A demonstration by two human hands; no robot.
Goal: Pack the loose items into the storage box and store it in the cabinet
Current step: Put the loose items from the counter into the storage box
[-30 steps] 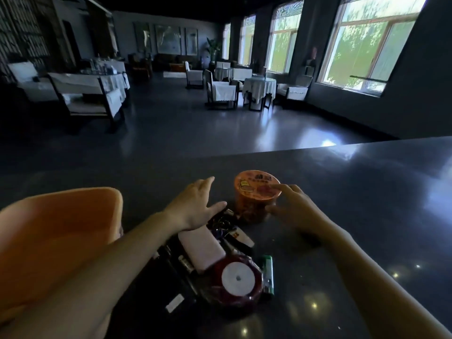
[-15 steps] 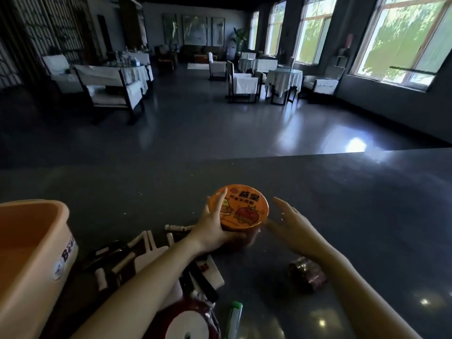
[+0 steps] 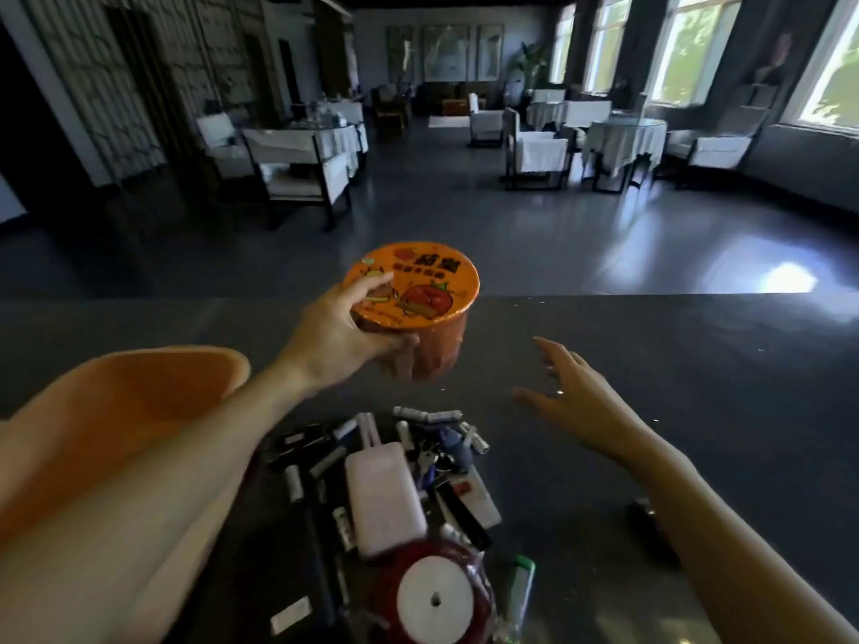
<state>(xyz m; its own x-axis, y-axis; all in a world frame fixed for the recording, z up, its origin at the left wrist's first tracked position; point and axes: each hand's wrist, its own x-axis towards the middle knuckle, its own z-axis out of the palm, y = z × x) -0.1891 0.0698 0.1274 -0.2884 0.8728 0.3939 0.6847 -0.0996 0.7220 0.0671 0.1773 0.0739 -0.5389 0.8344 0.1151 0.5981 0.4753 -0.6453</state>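
1 hand has it: left hand (image 3: pixel 341 334) is curled tight round the rim and side of the instant noodle cup (image 3: pixel 420 295), lifted off the counter (image 3: pixel 697 364), so I'd keep it level and swing it left and back from the grip into the orange storage box (image 3: pixel 153 364), right hand (image 3: pixel 574 399) spread, empty.

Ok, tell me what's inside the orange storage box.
Only bare orange inner wall shows in the storage box; the left forearm covers the rest, so its bottom cannot be seen.

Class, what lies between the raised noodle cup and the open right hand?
Only bare countertop shows between the noodle cup and right hand, head view.
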